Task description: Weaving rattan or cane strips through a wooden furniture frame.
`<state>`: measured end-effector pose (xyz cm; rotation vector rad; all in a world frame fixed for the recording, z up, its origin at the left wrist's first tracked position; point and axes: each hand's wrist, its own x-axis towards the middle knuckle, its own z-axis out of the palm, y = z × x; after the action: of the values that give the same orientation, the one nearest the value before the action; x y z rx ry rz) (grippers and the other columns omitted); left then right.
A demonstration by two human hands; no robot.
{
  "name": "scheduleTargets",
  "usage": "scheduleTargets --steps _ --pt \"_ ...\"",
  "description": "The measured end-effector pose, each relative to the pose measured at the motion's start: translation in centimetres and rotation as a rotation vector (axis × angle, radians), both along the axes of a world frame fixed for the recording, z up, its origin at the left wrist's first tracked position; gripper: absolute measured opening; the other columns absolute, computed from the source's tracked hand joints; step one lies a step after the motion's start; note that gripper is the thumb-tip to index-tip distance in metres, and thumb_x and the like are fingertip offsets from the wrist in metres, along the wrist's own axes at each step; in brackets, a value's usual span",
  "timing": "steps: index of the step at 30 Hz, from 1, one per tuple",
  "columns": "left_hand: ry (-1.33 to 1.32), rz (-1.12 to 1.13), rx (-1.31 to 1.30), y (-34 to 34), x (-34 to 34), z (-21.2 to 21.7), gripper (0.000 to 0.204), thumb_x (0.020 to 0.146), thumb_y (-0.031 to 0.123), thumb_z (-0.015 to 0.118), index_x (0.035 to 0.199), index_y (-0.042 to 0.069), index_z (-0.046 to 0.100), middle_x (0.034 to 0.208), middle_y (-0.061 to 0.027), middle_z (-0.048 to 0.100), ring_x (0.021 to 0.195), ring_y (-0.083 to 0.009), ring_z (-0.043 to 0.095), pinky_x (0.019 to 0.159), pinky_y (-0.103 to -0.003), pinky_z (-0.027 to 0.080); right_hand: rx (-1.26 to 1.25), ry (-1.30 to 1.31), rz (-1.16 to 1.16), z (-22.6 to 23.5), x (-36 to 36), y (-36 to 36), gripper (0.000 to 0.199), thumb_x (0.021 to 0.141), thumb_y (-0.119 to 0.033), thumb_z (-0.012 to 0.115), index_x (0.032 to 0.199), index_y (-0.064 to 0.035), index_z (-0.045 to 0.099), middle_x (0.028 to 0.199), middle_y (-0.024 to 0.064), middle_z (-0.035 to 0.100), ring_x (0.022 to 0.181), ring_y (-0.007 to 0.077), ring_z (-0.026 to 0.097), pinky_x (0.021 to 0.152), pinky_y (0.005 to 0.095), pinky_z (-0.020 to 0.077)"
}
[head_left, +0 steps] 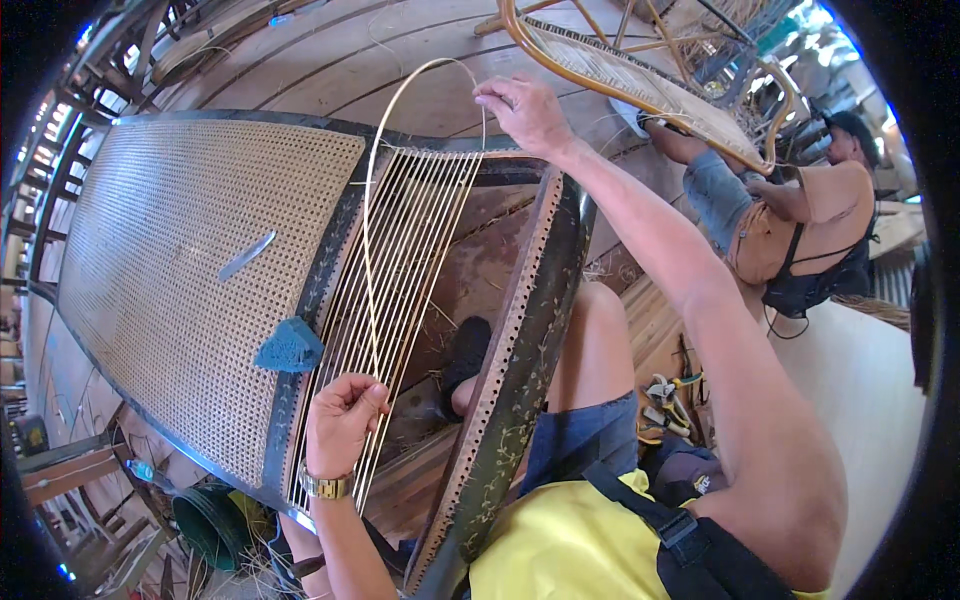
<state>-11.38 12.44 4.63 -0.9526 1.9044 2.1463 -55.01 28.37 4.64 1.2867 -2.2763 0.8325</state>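
My right hand (530,115) is raised at the far side of a dark wooden frame (518,385), its fingers pinching a thin cane strand (369,225). The strand loops up and over, then comes down to my left hand (340,422), whose closed fingers grip it at the near side. Below it, several parallel cane strands (405,235) are strung across the frame's opening. The frame bears a row of small holes and a painted leafy pattern. To the left, a finished woven cane panel (190,220) fills the larger section. A metal blade (246,255) lies on the weave.
A blue sponge (288,346) rests on the divider bar beside the strands. Pliers (672,400) and other hand tools lie by my right leg. A dark green bucket (210,525) stands at lower left. At right, another person (810,215) sits by a curved cane-seated frame (650,85).
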Motion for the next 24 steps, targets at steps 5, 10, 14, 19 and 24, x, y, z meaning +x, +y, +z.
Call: scheduleTargets --steps 5,10,14,19,24 --pt "0.018 0.044 0.013 0.4 0.2 -0.3 0.009 0.095 0.011 0.067 0.095 0.002 0.067 0.074 -0.0023 0.067 0.055 -0.0029 0.05 0.05 -0.018 0.04 -0.004 0.195 0.085 -0.3 0.4 -0.2 0.009 0.087 -0.019 0.07 0.093 -0.0125 0.072 0.078 0.0043 0.069 0.083 0.0234 0.064 0.08 0.037 0.0519" --pt "0.032 0.082 0.02 0.5 0.6 -0.8 0.01 0.095 0.012 0.068 0.094 0.002 0.067 0.073 -0.0024 0.067 0.055 -0.0028 0.049 0.05 -0.018 0.039 0.04 0.293 0.118 -0.5 0.6 -0.4 0.007 0.085 -0.018 0.071 0.091 -0.0146 0.071 0.076 0.002 0.067 0.083 0.0203 0.064 0.08 0.0356 0.0516" --pt "0.056 0.116 0.05 0.4 0.6 -1.0 0.011 0.094 0.013 0.069 0.095 0.002 0.067 0.073 -0.0026 0.067 0.054 -0.0026 0.049 0.049 -0.018 0.039 0.074 0.268 0.107 -0.3 1.1 -0.3 0.007 0.085 -0.018 0.071 0.092 -0.0147 0.072 0.076 0.001 0.066 0.084 0.019 0.064 0.081 0.0345 0.0513" --pt "0.075 0.161 0.065 0.2 1.0 -1.1 0.012 0.094 0.015 0.069 0.095 0.003 0.067 0.074 -0.0027 0.067 0.054 -0.0024 0.049 0.049 -0.017 0.038 0.061 0.313 0.151 0.6 2.0 -0.8 0.008 0.085 -0.017 0.07 0.093 -0.0143 0.072 0.079 -0.0004 0.068 0.086 0.0188 0.064 0.082 0.0346 0.0515" --pt "0.089 0.164 0.075 0.1 1.0 -1.1 0.012 0.094 0.015 0.07 0.095 0.003 0.067 0.074 -0.0027 0.068 0.055 -0.0021 0.049 0.049 -0.016 0.038 0.105 0.348 0.157 0.8 1.9 -0.6 0.01 0.085 -0.016 0.069 0.094 -0.0139 0.072 0.083 -0.0015 0.07 0.087 0.0185 0.064 0.083 0.0345 0.0513"
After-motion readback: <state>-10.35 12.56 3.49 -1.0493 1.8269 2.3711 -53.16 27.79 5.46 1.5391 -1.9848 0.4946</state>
